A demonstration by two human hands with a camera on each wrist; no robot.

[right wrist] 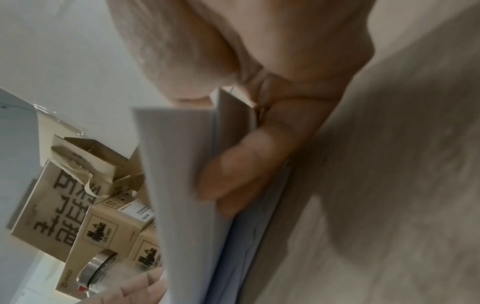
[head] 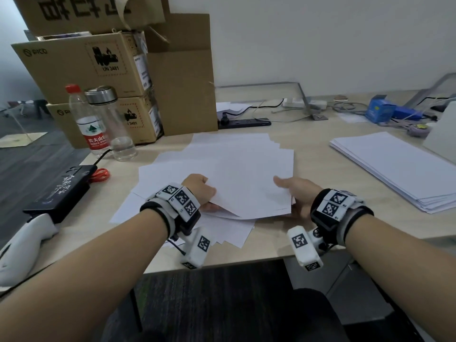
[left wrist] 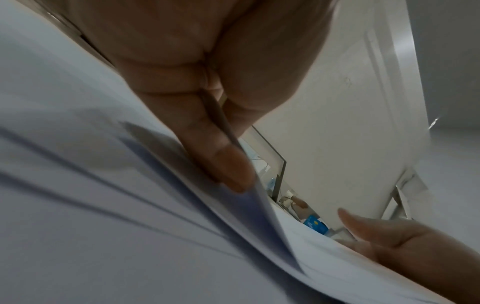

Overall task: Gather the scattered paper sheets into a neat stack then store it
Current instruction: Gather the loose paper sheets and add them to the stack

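Observation:
White paper sheets (head: 237, 169) lie fanned and overlapping in the middle of the desk. My left hand (head: 201, 193) pinches the near left edge of a lifted bunch of sheets (left wrist: 259, 205), thumb on top and fingers under. On the near right edge my right hand (head: 293, 191) grips the same bunch, thumb over the top sheet and fingers (right wrist: 233, 176) beneath the sheets (right wrist: 187, 205). More loose sheets (head: 222, 230) lie flat under the lifted ones, toward the desk's front edge.
A tidy stack of white paper (head: 399, 169) lies at the right. Cardboard boxes (head: 98, 70), a water bottle (head: 88, 122) and a clear flask (head: 111, 119) stand at the back left. A black box (head: 61, 191) sits at the left edge; a power strip (head: 244, 122) and cables lie behind.

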